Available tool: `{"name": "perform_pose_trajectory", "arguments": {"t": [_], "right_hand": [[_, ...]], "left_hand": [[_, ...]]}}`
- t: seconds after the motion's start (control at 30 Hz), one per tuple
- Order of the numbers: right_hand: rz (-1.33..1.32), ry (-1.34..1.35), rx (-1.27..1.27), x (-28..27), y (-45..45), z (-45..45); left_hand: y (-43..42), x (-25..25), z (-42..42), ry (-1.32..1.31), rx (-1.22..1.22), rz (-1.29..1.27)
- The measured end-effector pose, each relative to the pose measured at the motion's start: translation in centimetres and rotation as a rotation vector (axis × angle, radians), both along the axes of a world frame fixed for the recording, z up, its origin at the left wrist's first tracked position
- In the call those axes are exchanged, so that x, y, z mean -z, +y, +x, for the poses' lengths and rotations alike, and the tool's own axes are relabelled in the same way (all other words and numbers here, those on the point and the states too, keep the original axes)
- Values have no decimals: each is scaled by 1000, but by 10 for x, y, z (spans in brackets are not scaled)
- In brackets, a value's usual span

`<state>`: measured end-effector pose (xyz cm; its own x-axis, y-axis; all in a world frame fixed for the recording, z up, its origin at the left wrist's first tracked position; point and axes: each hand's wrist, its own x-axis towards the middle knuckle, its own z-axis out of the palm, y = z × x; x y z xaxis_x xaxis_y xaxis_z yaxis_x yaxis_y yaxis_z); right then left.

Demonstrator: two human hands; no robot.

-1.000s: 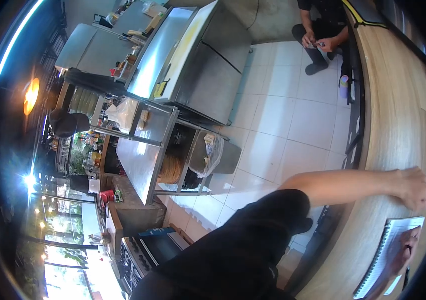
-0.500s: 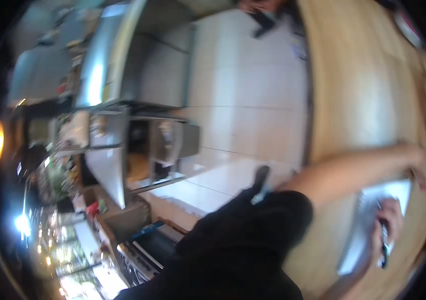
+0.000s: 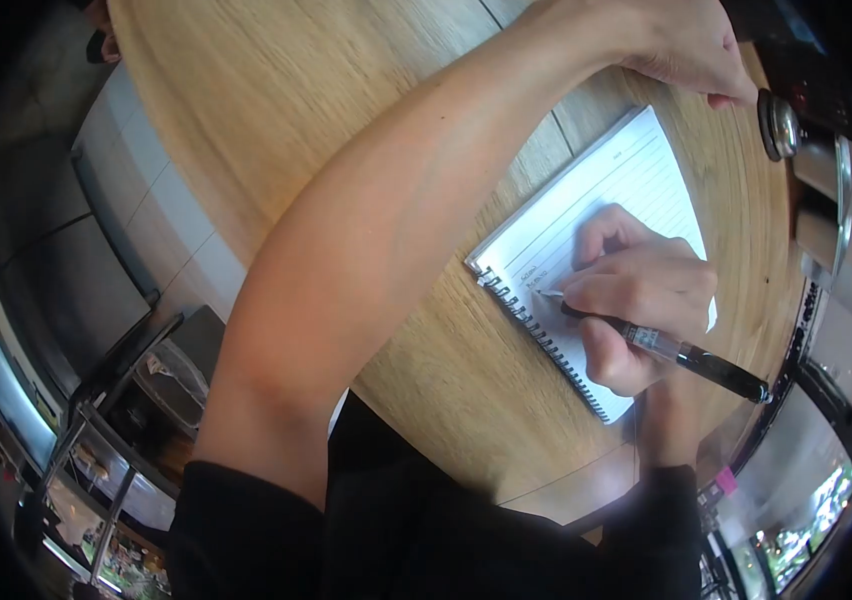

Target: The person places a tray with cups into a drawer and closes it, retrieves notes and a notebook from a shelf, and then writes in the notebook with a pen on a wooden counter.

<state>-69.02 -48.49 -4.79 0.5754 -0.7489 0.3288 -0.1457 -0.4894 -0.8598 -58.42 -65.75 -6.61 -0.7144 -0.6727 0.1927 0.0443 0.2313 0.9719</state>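
Observation:
A spiral notepad [image 3: 636,165] with lined white pages lies tilted on the wooden table. My right hand [image 3: 641,295] is closed around a pen [image 3: 721,372] with a dark end and clear barrel. The pen tip meets the page near the spiral, beside a few short handwritten words. Stretched across the table beyond the notepad, my left hand [image 3: 681,45] holds nothing that I can see. One of its fingertips is at the edge of a round silver object with a dark base [image 3: 782,125], like a desk bell; whether they touch is unclear. Its other fingers are partly hidden.
The wooden table [image 3: 216,100] has a rounded edge and a dark seam. Another person's hand [image 3: 109,45] shows at the far upper left. Tiled floor [image 3: 161,190] and dark metal cabinets [image 3: 56,260] lie to the left. Dark equipment [image 3: 811,85] stands at the upper right.
My view has swung from the floor and kitchen area to the table, bringing the notepad and both hands nearer the middle. The pen remains in my right hand, its tip now on the page.

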Motion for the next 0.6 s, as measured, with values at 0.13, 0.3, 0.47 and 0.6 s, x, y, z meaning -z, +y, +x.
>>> {"name": "perform_pose_trajectory", "arguments": {"t": [0.13,0.3,0.47,0.6], "right_hand": [[-53,7,-72,2,-1,-2],[-75,41,-110,1,-1,-4],[-68,106,-137,-1,-2,-4],[-75,112,-151,0,-3,-6]], "left_hand": [[12,-13,3,-195,-134,-119],[22,-27,4,-233,-238,-183],[16,-11,-1,-174,-238,-310],[22,-21,-3,-268,-269,-285]]}}
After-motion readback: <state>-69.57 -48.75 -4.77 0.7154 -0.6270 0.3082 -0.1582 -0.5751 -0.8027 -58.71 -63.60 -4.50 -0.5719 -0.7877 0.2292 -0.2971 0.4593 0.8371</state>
